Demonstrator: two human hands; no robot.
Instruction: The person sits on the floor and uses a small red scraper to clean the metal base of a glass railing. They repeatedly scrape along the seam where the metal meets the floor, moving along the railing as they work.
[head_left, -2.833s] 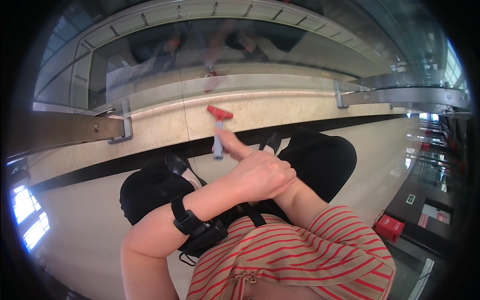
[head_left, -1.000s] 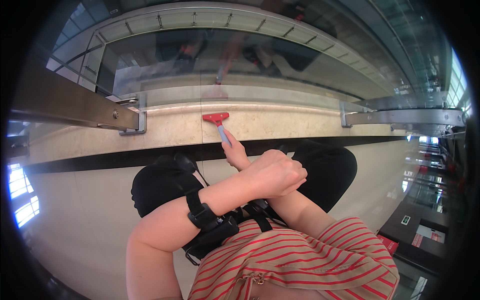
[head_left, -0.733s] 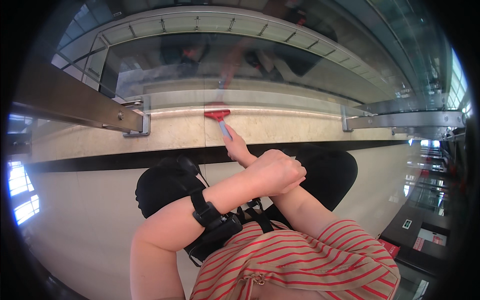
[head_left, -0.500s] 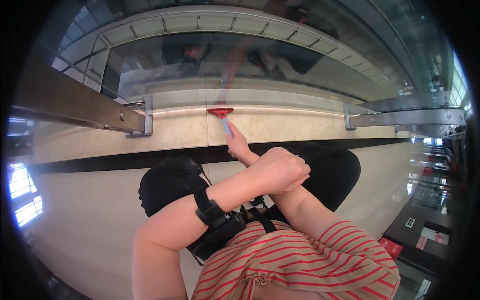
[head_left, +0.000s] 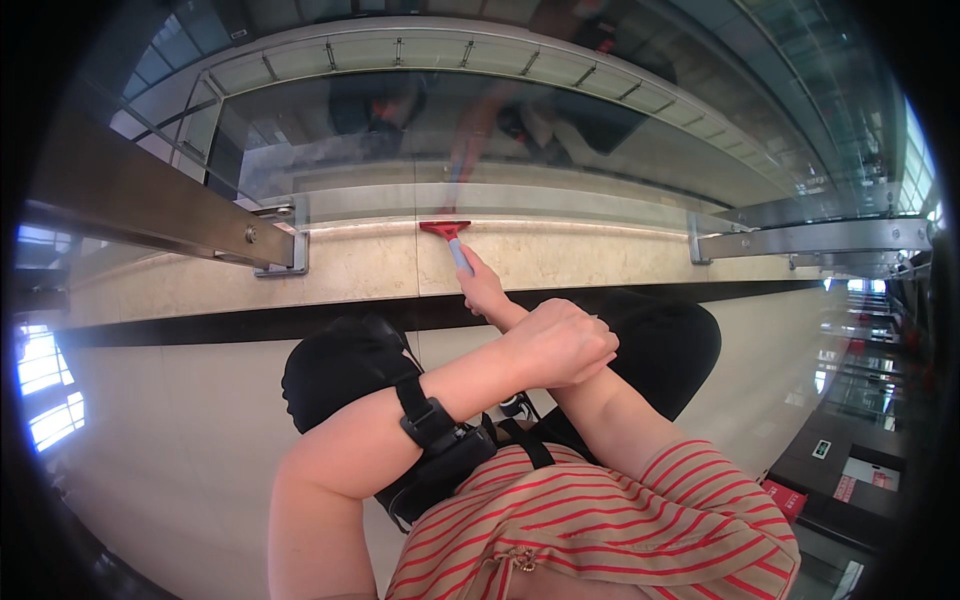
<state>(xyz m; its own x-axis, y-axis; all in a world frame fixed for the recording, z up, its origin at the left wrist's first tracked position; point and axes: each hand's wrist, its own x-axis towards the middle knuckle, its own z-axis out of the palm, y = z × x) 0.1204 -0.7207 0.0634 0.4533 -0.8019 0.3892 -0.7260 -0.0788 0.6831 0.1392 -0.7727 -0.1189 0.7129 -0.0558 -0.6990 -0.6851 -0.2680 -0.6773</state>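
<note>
My right hand (head_left: 484, 288) is closed round the grey handle of a small squeegee (head_left: 446, 229) with a red head. The head lies at the line where the pale stone ledge (head_left: 350, 262) meets the glass panel (head_left: 330, 135); whether the blade touches the glass I cannot tell. My left arm crosses over the right one. My left hand (head_left: 562, 342) lies closed over my right forearm, back upward and fingers curled; the inside of its grip is hidden. A black strap with a small black device (head_left: 430, 425) sits round my left forearm.
A thick metal rail (head_left: 150, 195) ends in a bracket (head_left: 292, 255) on the ledge at left. Another metal rail (head_left: 800, 240) stands at right. A dark strip (head_left: 230, 325) edges the ledge above the pale floor (head_left: 180, 440). Reflections fill the glass.
The squeegee and my right hand have shifted very slightly right and nearer in the picture, as the whole scene drifts a little downward. Both grips look the same.
</note>
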